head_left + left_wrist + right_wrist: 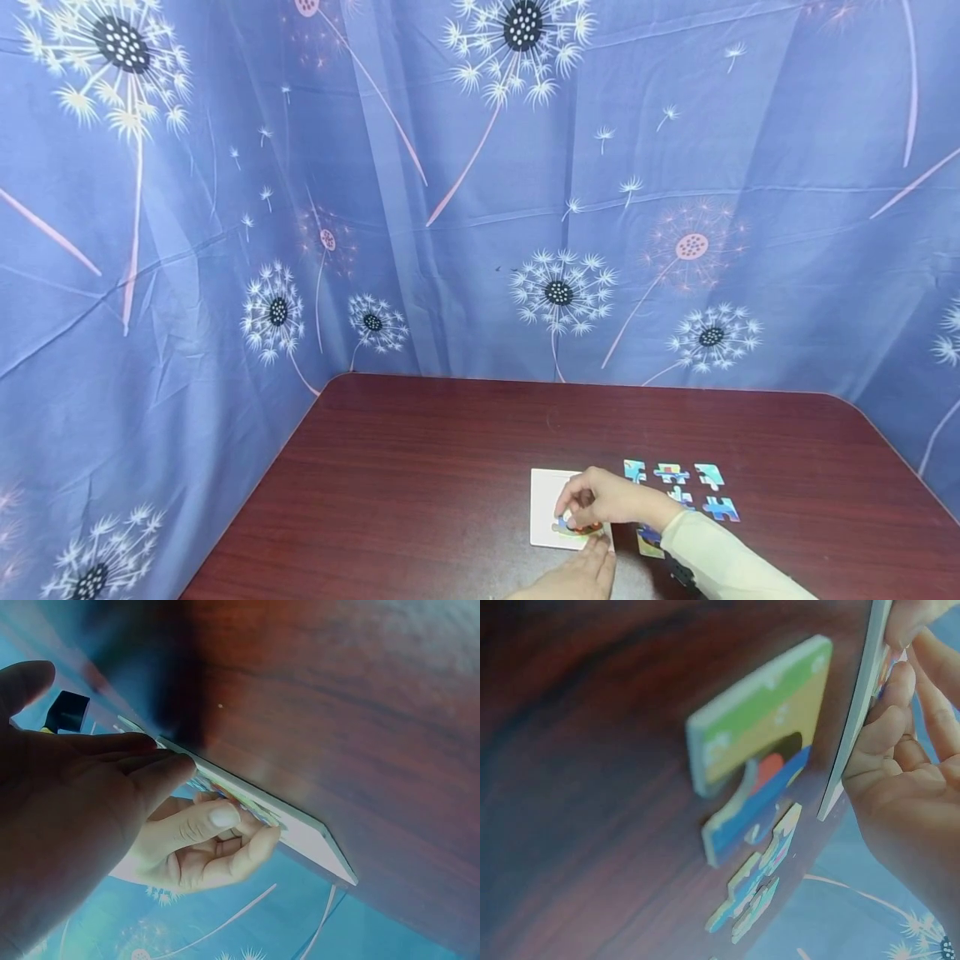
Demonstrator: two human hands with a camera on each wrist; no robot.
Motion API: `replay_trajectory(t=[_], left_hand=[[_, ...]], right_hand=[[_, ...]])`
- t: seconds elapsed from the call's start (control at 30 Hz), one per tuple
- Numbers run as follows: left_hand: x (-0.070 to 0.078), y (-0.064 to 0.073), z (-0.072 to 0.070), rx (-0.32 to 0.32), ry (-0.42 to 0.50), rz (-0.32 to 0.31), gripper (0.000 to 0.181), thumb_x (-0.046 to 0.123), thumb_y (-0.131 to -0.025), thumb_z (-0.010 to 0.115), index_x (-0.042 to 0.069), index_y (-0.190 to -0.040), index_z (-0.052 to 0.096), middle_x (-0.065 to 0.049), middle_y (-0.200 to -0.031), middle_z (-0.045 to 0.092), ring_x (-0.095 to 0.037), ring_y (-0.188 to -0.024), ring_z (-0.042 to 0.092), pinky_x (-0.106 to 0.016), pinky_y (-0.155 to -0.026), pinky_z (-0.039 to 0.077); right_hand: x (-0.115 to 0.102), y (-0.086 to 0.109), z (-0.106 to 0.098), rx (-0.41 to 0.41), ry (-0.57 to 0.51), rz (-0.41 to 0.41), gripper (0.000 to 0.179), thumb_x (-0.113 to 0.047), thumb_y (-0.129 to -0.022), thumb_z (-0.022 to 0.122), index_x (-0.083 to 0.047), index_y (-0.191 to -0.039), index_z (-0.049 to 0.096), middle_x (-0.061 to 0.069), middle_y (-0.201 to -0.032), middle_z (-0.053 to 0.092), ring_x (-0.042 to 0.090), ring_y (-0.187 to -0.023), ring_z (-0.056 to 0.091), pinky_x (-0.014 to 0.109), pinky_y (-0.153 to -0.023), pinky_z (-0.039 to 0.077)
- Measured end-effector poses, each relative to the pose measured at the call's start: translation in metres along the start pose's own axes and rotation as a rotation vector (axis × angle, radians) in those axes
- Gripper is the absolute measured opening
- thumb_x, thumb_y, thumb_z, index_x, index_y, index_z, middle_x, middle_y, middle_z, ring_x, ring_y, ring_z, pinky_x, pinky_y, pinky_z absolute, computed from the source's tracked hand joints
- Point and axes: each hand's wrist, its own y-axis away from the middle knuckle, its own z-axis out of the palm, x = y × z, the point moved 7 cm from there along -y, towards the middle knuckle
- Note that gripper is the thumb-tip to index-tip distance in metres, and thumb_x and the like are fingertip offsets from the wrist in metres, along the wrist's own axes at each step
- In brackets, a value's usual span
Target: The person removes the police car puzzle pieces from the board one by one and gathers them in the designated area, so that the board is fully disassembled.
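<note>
A white puzzle board point(542, 500) lies on the table, with colourful jigsaw pieces point(581, 530) at its near right part. My right hand point(603, 497) reaches over the board from the right. Its thumb and curled fingers pinch a puzzle piece low against the board; the fingers hide most of that piece. My left hand point(576, 575) rests at the board's near edge, its fingers straight and together. In the left wrist view the right hand point(199, 844) sits just beyond the left fingertips point(176, 769). The board point(847, 750) shows edge-on in the right wrist view.
Several loose jigsaw pieces lie right of the board, among them a blue one point(722, 508) and a corner piece point(708, 475). A green, yellow and blue piece point(769, 742) lies nearest the right wrist. Dandelion-print curtains point(465, 275) border the dark red table point(390, 483).
</note>
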Motion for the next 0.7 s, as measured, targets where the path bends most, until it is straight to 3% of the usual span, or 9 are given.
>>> replay_trajectory(t=[0.47,0.7], left_hand=[[0.0014,0.0003,-0.0011,0.026,-0.054,0.028,0.071,0.053,-0.099,0.035,-0.005,-0.138,0.044,-0.017,-0.145,0.043,-0.021,-0.136,0.037,-0.022,-0.107,0.031],[0.0011,-0.0001,0.0019,-0.001,-0.038,0.014,0.073,0.055,-0.099,0.033,-0.004,-0.14,0.042,-0.016,-0.147,0.039,-0.021,-0.139,0.033,-0.023,-0.108,0.03]], right_hand=[[-0.0027,0.002,-0.0012,0.017,-0.041,0.037,0.012,-0.005,-0.083,0.071,-0.003,-0.095,0.071,0.005,-0.079,0.066,0.002,-0.063,0.052,0.021,-0.059,0.047],[0.0016,0.0027,-0.0008,0.02,-0.096,0.02,0.012,-0.005,-0.084,0.071,-0.001,-0.095,0.07,0.011,-0.076,0.067,0.001,-0.062,0.055,0.019,-0.058,0.047]])
